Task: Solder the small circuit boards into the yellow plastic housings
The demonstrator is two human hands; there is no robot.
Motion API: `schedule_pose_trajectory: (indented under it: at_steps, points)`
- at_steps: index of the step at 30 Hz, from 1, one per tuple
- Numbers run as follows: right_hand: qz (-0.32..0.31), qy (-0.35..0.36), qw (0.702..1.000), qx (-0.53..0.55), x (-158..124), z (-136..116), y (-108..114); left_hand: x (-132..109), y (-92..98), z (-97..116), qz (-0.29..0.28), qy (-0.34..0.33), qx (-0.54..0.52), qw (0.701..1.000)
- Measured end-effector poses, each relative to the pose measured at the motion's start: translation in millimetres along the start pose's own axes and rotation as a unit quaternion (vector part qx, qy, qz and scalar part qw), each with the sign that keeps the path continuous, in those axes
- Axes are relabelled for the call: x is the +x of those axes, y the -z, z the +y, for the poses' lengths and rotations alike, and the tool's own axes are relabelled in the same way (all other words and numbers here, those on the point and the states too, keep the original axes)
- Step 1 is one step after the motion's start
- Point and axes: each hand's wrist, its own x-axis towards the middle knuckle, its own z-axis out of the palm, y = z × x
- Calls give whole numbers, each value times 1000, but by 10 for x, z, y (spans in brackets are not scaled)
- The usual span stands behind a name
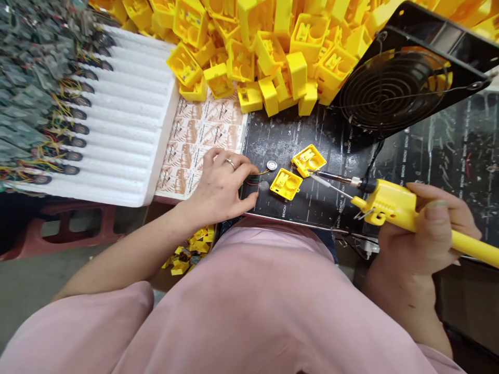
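Observation:
My right hand (429,228) is wrapped round a yellow soldering gun (392,200) with a metal barrel and a thin feed tube. Its tip reaches the lower edge of an open yellow plastic housing (311,157). A second yellow half-shell (286,184) lies just below and to the left of that one. My left hand (224,182) rests at the mat's left edge, fingers curled over a wired module that they mostly hide. From under the fingers, thin red and yellow wires (263,172) run out toward a round metal disc (272,165). A paler disc (264,185) lies below it.
Many yellow housings (234,57) are heaped at the back. A black fan (393,88) stands at the back right. On the left, a white foam tray (132,119) bears stacked wired boards (31,93). Below are a red stool (74,228) and a box of yellow parts (191,252).

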Motion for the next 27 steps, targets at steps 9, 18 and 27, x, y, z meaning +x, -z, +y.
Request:
schedule_pose_trajectory:
  at_steps: [9,18,27]
  points:
    - [-29,-10,999,16,-25,-45,13,-65,-136,-5,68,22,-18,997]
    - [-50,-8,999,12,-23,-147,23,256,87,-117,-20,23,-129,991]
    - [-121,-11,993,10,-25,-177,169,490,351,-193,-50,15,-82,995]
